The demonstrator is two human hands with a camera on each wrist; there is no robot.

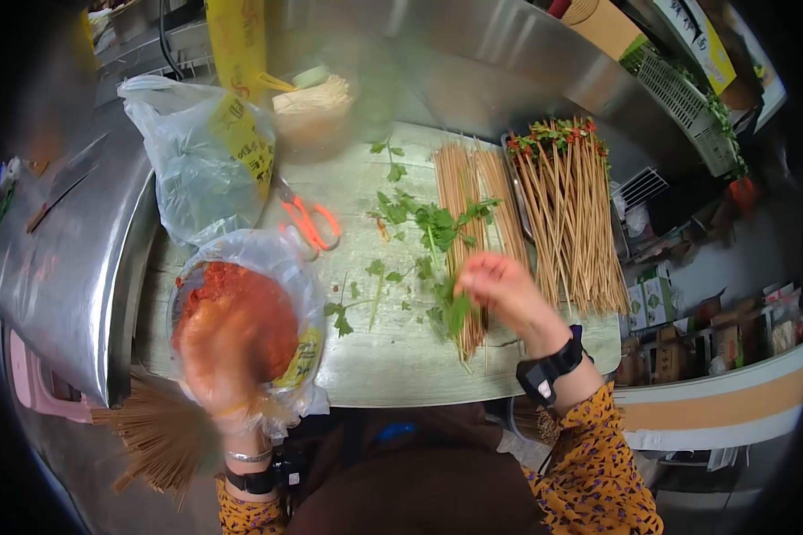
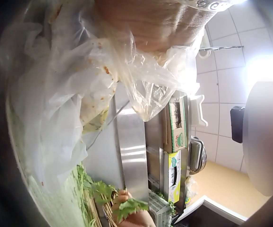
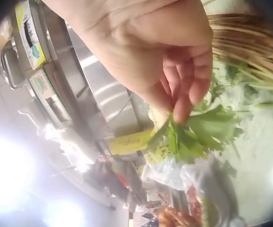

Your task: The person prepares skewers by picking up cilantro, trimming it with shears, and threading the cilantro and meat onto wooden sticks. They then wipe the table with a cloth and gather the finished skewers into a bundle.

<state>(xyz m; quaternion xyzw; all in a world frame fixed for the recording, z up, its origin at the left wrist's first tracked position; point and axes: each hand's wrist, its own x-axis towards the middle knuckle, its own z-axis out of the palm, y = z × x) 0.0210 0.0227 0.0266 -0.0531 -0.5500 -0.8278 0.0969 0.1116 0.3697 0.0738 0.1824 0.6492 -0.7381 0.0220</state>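
Over the pale board [image 1: 357,374], the right hand [image 1: 507,290] pinches a leafy sprig [image 3: 214,126] between closed fingertips; it must be light, soft, easily torn, better held by its stem. The left hand [image 1: 221,357] blurs at the red mixture [image 1: 272,312]; its fingers I cannot tell. Behind stands a steel panel [image 1: 459,80].

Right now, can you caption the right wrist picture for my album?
Right hand pinches a green leaf, with sticks nearby.
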